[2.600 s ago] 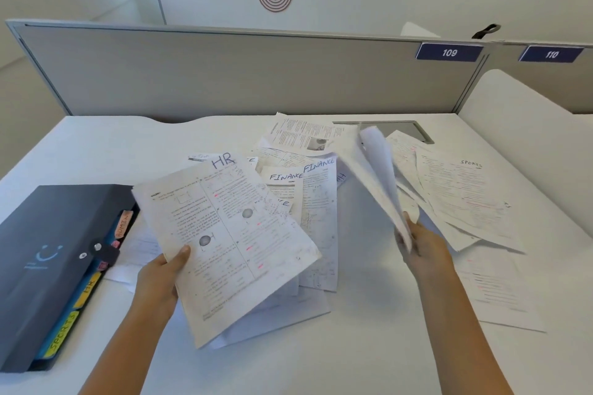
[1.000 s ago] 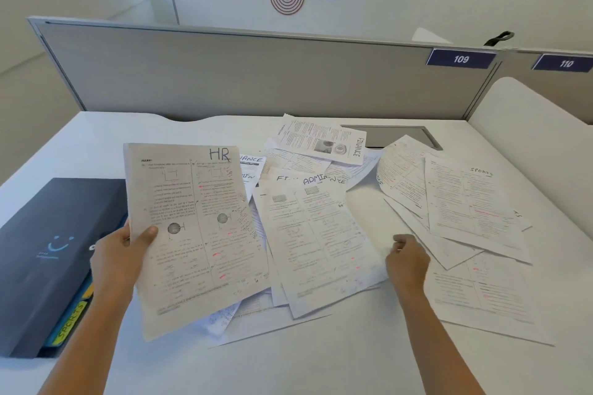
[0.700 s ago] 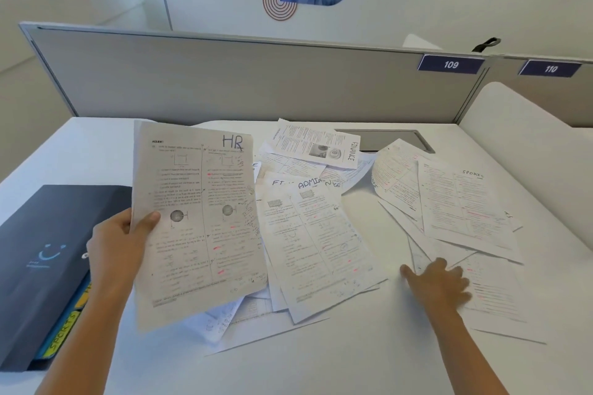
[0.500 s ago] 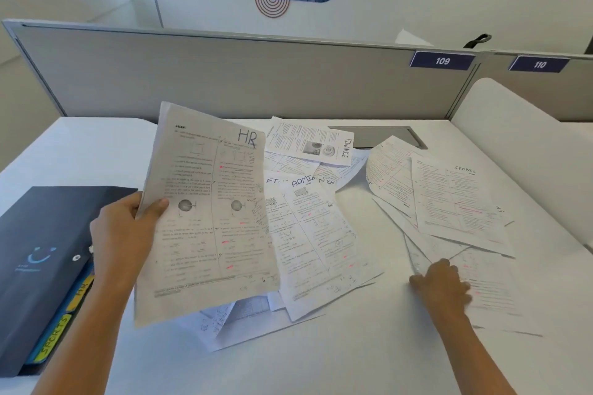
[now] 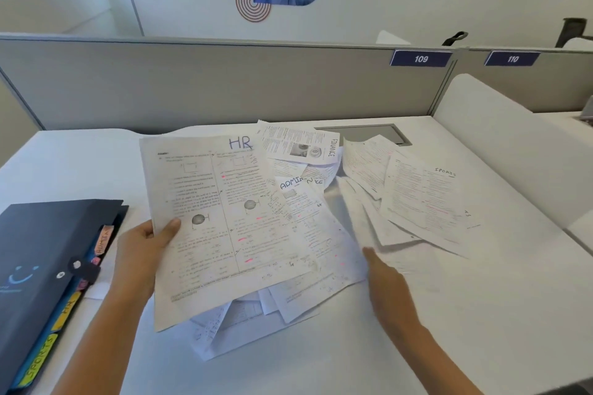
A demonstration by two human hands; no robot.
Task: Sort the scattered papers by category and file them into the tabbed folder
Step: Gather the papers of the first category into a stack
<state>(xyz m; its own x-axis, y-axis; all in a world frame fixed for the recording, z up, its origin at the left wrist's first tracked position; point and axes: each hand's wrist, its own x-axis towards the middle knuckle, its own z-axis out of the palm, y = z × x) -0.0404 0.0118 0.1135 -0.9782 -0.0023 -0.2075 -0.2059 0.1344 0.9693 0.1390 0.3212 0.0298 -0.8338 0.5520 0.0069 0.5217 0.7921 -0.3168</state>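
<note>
Mid-sort: the left hand [image 5: 141,253] pinches the HR sheet [image 5: 224,218], the right hand [image 5: 386,279] reaches flat-fingered toward the scattered papers [image 5: 420,199]; next, I'd guess, finding another HR page.

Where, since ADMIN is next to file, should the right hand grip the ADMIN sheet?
Probably pinch its near right corner, coming from the right. The ADMIN sheet lies atop the pile; that edge is bare, while the HR sheet in the left hand covers its left side.

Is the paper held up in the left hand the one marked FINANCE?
No, the sheet that the left hand grips by its edge has HR handwritten at its top.
</note>
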